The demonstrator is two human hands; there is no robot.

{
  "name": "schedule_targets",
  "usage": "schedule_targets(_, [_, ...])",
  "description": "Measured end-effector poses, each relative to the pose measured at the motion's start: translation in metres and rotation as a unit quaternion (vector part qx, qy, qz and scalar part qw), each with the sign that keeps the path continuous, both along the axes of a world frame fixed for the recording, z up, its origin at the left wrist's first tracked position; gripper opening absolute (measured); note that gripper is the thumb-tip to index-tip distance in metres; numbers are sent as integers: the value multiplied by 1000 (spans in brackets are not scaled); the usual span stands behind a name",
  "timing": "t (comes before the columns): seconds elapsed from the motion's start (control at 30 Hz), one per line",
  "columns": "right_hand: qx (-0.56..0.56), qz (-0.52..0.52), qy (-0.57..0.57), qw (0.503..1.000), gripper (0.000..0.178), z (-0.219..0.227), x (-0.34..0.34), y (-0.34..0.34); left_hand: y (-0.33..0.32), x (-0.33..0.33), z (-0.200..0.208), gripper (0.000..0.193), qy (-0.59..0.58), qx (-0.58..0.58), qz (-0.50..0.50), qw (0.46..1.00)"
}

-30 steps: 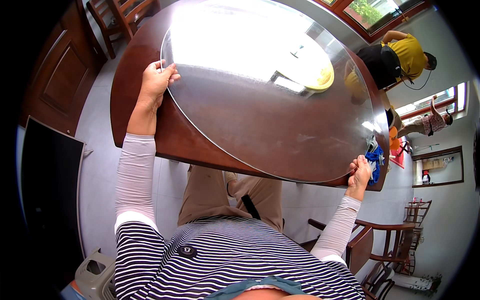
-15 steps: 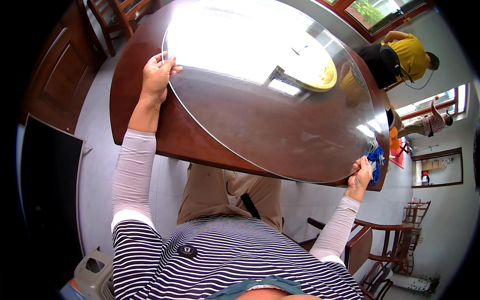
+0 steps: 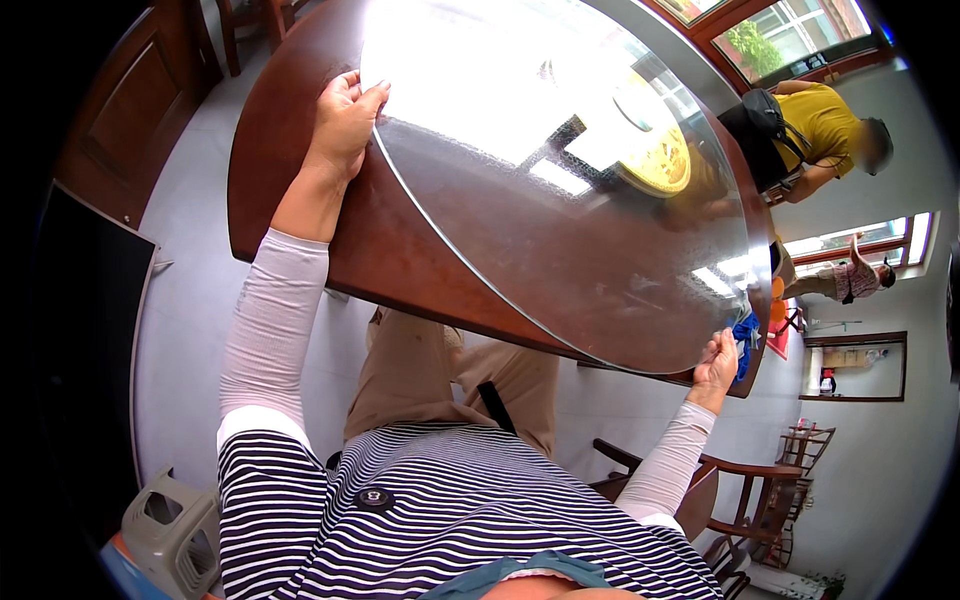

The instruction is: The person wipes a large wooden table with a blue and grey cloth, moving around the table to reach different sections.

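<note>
A large, round sheet of clear glass [image 3: 560, 270] lies over a dark brown wooden table [image 3: 285, 190]. Its near rim reaches past the table's front edge. My left hand [image 3: 345, 118] grips the glass at its left rim, thumb on top and fingers curled round the edge. At the right near rim, my right hand [image 3: 716, 362] pinches the glass. Beside the right hand lies a crumpled blue and grey cloth [image 3: 746, 340]. A yellow disc-like shape [image 3: 655, 165] shows at the far right of the glass; whether it is under the glass or mirrored I cannot tell.
A person in a yellow shirt [image 3: 815, 125] stands beyond the table's right side, and another [image 3: 858, 275] farther off. Wooden chairs [image 3: 750, 495] stand at my right. A dark flat panel [image 3: 95, 330] and a grey plastic stool [image 3: 175, 535] are at my left.
The glass's left rim has shifted rightward over the table, with my left hand still on it. My right hand stays at its rim. The view has turned slightly, and the yellow-shirted person has changed posture.
</note>
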State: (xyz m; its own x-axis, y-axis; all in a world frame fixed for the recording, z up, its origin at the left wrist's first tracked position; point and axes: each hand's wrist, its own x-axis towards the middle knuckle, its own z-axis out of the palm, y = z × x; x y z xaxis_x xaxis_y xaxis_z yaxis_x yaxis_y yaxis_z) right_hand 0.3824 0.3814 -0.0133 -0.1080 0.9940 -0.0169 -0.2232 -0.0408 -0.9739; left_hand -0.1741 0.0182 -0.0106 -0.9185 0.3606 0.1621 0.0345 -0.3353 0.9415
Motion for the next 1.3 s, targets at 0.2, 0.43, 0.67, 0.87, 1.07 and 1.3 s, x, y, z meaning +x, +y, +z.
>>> schedule_targets(0.2, [-10, -30, -27, 999, 5, 1, -10, -6, 1, -1, -6, 36, -37, -23, 13, 999])
schedule_targets(0.43, [-21, 11, -47, 999, 9, 1, -8, -4, -2, 0, -5, 33, -55, -62, 6, 997])
schedule_targets(0.67, [-6, -6, -76, 997, 12, 1, -16, -9, -3, -1, -5, 30, -54, -96, 2, 994])
schedule_targets(0.87, [-2, -28, -118, 993, 8, 0, -15, -8, -3, -1, -1, 44, -47, -167, -3, 985])
schedule_targets(1.07, [21, -44, -174, 983, 8, -6, -14, -6, -7, -6, -3, 50, -40, -202, -10, 978])
schedule_targets(1.3, [54, -80, -222, 970, 16, -9, -25, -13, -5, -6, -7, 33, -41, -175, -3, 984])
